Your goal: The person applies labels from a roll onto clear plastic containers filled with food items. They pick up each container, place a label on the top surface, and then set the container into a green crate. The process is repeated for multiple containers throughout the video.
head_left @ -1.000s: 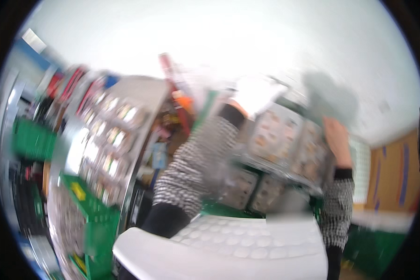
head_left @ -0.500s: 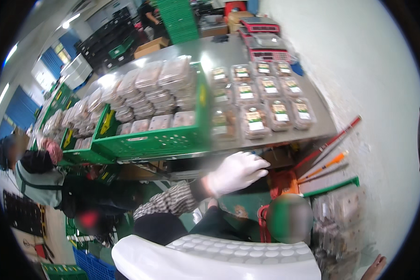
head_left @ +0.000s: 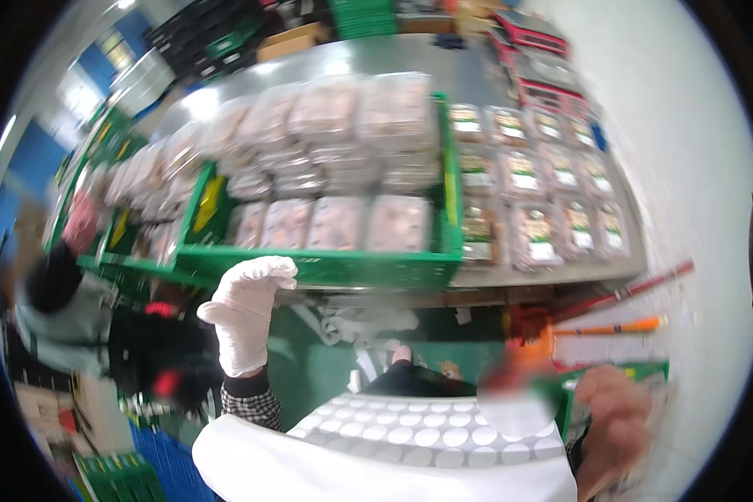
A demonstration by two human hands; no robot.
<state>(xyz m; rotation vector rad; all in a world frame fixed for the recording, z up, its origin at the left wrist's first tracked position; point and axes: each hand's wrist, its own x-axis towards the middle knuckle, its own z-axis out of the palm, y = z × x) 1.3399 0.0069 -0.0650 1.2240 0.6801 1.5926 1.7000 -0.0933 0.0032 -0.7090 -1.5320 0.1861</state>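
My left hand (head_left: 244, 318), in a white glove, is raised at the front wall of a green crate (head_left: 368, 269). Its thumb stands apart from the bent fingers and it holds nothing. Whether the fingertips touch the crate cannot be told. Clear plastic packs (head_left: 335, 226) of pinkish-brown food are stacked inside the crate. My bare right hand (head_left: 615, 418) is at the lower right, its fingers smeared by motion. Between my arms, a white sheet with rows of round pale stickers (head_left: 443, 435) spans the lower edge.
Labelled clear packs (head_left: 537, 238) stand in rows on the metal table (head_left: 510, 276), right of the crate. Red scales (head_left: 552, 96) sit behind them. Poles, one red (head_left: 623, 291) and one orange (head_left: 611, 328), lean by the wall. At left, a person (head_left: 67, 318) stands beside more crates.
My left hand has moved left, from beyond the crate's right end to its front wall. My right hand has come up from the lower right corner. The view has shifted.
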